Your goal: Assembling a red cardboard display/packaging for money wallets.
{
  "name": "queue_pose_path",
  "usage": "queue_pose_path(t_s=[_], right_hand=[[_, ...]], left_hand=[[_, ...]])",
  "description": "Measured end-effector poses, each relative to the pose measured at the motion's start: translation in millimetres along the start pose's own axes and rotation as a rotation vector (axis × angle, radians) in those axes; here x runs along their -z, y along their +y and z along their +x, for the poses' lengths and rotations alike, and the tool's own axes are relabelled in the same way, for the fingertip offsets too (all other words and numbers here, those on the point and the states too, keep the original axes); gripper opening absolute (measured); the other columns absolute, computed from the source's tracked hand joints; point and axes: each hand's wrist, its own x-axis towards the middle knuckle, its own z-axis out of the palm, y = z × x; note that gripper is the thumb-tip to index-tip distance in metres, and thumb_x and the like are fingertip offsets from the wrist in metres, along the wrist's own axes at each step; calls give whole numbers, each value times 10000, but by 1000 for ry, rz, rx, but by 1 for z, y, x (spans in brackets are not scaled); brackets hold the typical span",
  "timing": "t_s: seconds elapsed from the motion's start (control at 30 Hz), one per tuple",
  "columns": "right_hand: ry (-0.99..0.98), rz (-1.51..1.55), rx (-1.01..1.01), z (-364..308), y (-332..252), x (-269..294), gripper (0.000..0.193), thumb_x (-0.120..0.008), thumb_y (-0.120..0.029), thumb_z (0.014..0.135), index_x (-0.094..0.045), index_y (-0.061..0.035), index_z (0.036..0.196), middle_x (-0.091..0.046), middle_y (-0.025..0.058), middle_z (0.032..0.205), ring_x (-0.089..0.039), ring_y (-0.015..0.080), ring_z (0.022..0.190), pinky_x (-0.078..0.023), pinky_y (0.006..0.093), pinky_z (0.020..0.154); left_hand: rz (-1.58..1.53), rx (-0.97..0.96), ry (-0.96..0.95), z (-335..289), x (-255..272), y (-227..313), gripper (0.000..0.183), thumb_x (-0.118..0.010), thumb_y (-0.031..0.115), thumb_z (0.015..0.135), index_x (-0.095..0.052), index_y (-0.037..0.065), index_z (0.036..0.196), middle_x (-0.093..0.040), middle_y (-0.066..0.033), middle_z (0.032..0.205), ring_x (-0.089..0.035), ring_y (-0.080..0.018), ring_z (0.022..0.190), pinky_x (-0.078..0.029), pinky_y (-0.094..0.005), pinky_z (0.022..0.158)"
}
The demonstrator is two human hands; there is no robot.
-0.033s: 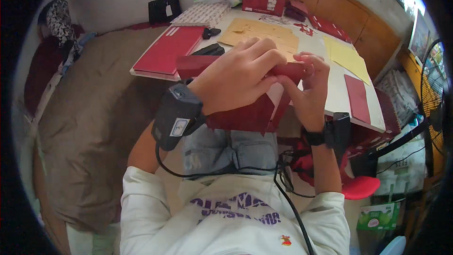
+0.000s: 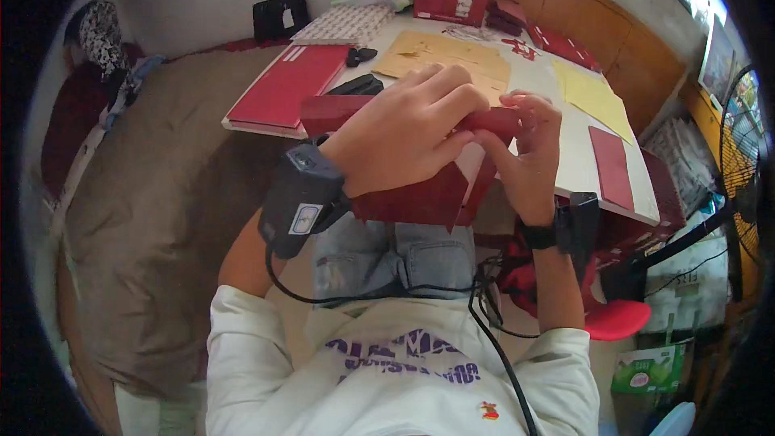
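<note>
A barely visible leftward shift of the right hand [image 2: 529, 165].

On my feed the red folded piece [image 2: 412, 205] looks like smooth card, yellow sheet [image 2: 593, 98] is matt paper, back panel [image 2: 597, 23] smooth wood, brown cover [image 2: 161, 169] matt, wrinkly cloth.

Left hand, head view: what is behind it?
Behind the left hand, parts of the red piece it grips, a black object and the tan sheet show past its edges. The red piece's middle is covered and cannot be seen.

place: home, apparently a bedroom | evidence: brown-covered bed [image 2: 153, 218], white table [image 2: 577, 139], black fan [image 2: 736, 157], wood panelling [image 2: 597, 23]
</note>
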Motion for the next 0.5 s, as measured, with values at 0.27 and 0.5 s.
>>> queue_pose_path(t_s=[0.27, 0.5], right_hand=[[-163, -137, -199, -6, -16, 13, 346, -673, -56, 820, -531, -3, 1131, -633, 130, 966, -634, 185, 841, -521, 298, 742], [-131, -198, -92, -9, -14, 15, 390, -627, -48, 850, -511, -5, 1220, -633, 160, 979, -644, 207, 823, -522, 298, 706]], left_hand=[[-27, 9, -51, 12, -9, 2, 288, -639, 12, 767, -498, 24, 1018, -558, -141, 934, -563, -317, 897, -450, -385, 785], [-12, 22, -30, 13, -16, 9, 297, -616, 39, 790, -512, 26, 1068, -573, -141, 934, -565, -321, 914, -455, -378, 798]])
